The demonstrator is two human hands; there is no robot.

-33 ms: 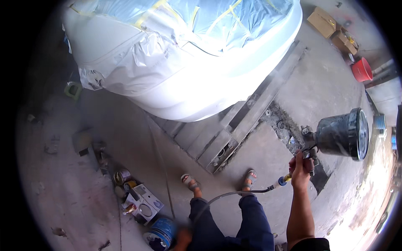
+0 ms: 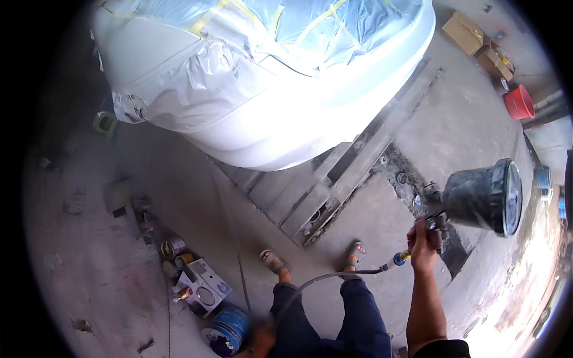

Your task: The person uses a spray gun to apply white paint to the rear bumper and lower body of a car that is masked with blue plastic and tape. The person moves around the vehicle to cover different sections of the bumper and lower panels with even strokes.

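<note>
In the head view, a spray gun (image 2: 439, 224) with a large dark cup (image 2: 484, 197) is gripped at right of centre by the right hand (image 2: 422, 247), fingers wrapped tight round the handle, apparently so the nozzle faces the masked white car body (image 2: 262, 89) filling the upper frame; a hose (image 2: 334, 275) trails down-left. The left hand (image 2: 261, 341), blurred at the bottom edge, cannot be judged. Paint cans (image 2: 230, 328) are clustered lower left on the stained concrete floor (image 2: 89, 274)

The person wore dark blue trousers (image 2: 358, 316), open strapped sandals (image 2: 271, 260) on both feet, and a black short sleeve (image 2: 439, 349) on the right arm; the forearm was bare.
</note>
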